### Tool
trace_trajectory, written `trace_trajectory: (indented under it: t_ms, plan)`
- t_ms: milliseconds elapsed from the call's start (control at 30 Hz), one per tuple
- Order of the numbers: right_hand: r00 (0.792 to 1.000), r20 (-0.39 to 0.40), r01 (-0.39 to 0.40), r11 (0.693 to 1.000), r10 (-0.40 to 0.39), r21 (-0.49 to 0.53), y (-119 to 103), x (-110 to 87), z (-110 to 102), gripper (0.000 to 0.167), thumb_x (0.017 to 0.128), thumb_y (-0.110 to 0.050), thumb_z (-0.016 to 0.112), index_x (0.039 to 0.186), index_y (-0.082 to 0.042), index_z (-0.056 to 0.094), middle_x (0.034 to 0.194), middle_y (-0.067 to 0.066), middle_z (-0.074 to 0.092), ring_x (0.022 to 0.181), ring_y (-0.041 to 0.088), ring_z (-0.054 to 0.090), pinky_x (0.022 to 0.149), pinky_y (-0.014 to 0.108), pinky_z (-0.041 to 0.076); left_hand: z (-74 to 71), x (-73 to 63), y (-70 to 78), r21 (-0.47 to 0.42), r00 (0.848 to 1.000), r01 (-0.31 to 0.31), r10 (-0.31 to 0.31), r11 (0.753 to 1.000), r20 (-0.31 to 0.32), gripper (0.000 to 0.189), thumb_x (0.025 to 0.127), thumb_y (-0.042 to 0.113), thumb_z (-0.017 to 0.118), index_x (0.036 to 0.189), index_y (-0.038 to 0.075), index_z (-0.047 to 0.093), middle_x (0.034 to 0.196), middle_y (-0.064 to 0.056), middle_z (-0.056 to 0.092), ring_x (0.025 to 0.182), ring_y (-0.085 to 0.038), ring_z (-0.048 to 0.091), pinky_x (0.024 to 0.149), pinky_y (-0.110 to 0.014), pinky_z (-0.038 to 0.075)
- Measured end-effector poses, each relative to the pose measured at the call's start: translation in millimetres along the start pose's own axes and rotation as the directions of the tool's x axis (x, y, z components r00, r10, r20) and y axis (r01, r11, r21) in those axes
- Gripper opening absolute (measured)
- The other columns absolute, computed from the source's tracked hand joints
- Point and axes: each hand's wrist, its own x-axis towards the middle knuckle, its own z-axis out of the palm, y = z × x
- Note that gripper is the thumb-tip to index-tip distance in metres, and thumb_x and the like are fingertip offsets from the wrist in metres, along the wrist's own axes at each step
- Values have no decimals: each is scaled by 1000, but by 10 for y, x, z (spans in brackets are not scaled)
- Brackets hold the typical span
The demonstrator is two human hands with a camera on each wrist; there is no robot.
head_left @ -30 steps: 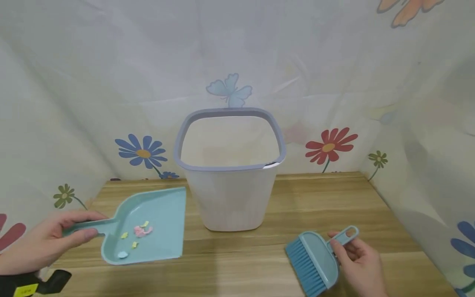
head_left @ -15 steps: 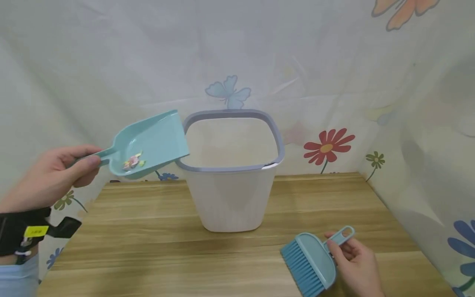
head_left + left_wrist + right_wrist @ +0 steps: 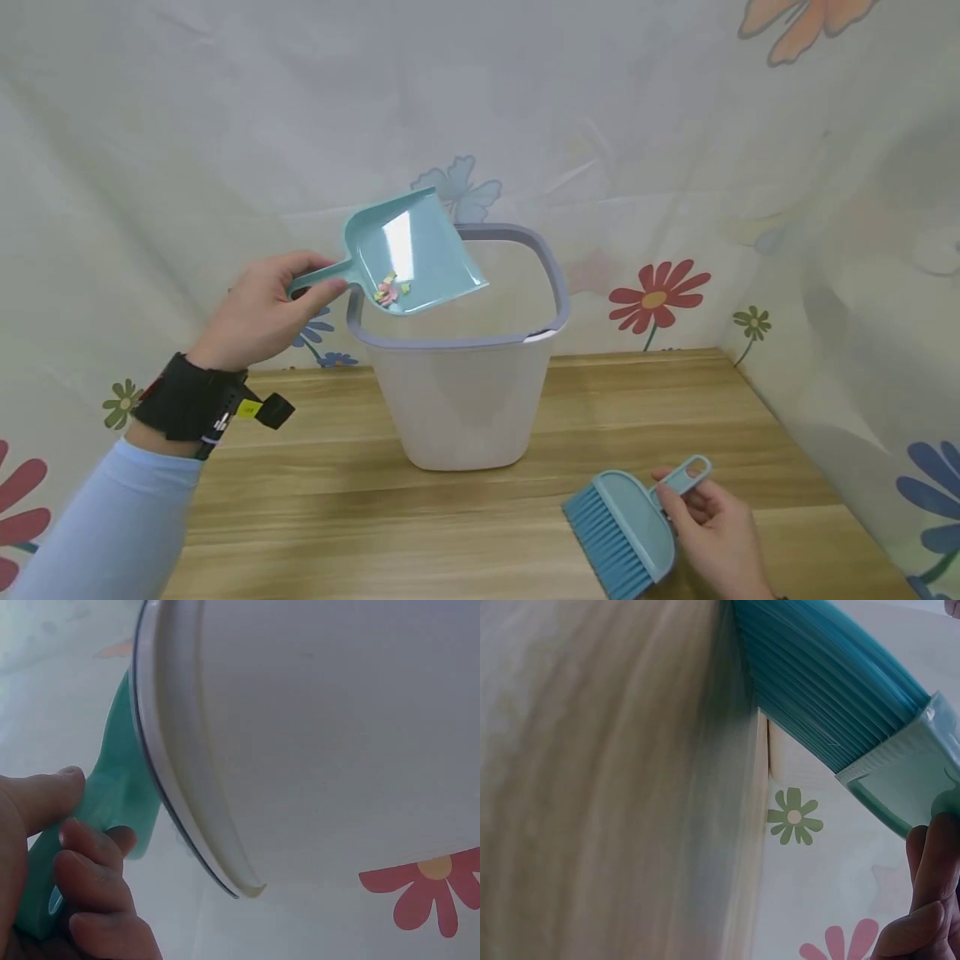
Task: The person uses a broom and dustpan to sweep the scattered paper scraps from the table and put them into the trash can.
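Note:
My left hand (image 3: 266,312) grips the handle of a light blue dustpan (image 3: 442,258), which is tilted over the left side of a white bin (image 3: 465,408) with a grey-blue rim. Small pink and yellow scraps (image 3: 387,291) lie gathered near the handle end of the pan. In the left wrist view, fingers curl round the handle and the bin wall (image 3: 337,750) hides much of the dustpan (image 3: 127,780). Low on the right, my right hand (image 3: 720,533) pinches the handle of a small blue hand brush (image 3: 626,529), its bristles (image 3: 840,682) against the table in the right wrist view.
The wooden table (image 3: 480,542) carries the bin near its back edge. Behind and on both sides hangs a white cloth (image 3: 637,108) printed with flowers and butterflies. A black strap (image 3: 197,400) with a small camera is on the left wrist.
My left hand has lifted the dustpan from low at the left, up and rightward over the bin. The scraps have slid together toward the handle end. The right hand and brush have hardly moved.

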Motion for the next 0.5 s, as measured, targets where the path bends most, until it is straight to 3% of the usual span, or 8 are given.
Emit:
trace_trajectory:
  t_ms: [67, 133, 233, 300, 500]
  plan:
    - [1000, 11, -17, 1000, 17, -5, 2, 8, 6, 20, 100, -8, 69, 116, 2, 73, 105, 23, 77, 76, -2, 70, 60, 23, 58, 57, 30, 16, 16, 999, -52, 52, 999, -13, 35, 104, 30, 64, 131, 8, 67, 118, -11, 73, 88, -23, 71, 69, -18, 52]
    - [999, 14, -29, 1000, 29, -10, -1, 14, 14, 20, 100, -9, 68, 117, 2, 73, 106, 23, 77, 75, -2, 70, 60, 23, 58, 112, 52, 14, 54, 992, -119, 121, 991, -33, 32, 104, 25, 66, 129, 6, 67, 116, -11, 74, 84, -21, 70, 67, -18, 51]
    - [1000, 10, -27, 1000, 27, -6, 1, 10, 24, 20, 100, -8, 68, 116, 3, 73, 105, 23, 77, 75, -2, 70, 60, 22, 57, 188, 72, -1, 145, 971, -220, 232, 965, -67, 29, 101, 20, 69, 127, 5, 68, 109, -11, 76, 75, -17, 70, 65, -22, 52]
    - [1000, -2, -10, 1000, 10, -6, 1, 2, 29, 18, 99, -6, 69, 114, 3, 73, 104, 24, 77, 74, -2, 70, 60, 21, 57, 234, 91, -15, 217, 950, -279, 302, 935, -83, 30, 99, 17, 73, 125, 3, 68, 104, -11, 77, 78, -16, 72, 68, -25, 54]
    - [1000, -15, 4, 1000, -4, -15, -5, -1, 37, 17, 99, -5, 69, 113, 3, 74, 103, 24, 77, 73, -2, 70, 60, 21, 57, 314, 138, -31, 362, 872, -414, 478, 835, -105, 34, 91, 15, 81, 118, -1, 69, 92, -9, 75, 64, -13, 61, 59, -31, 52]
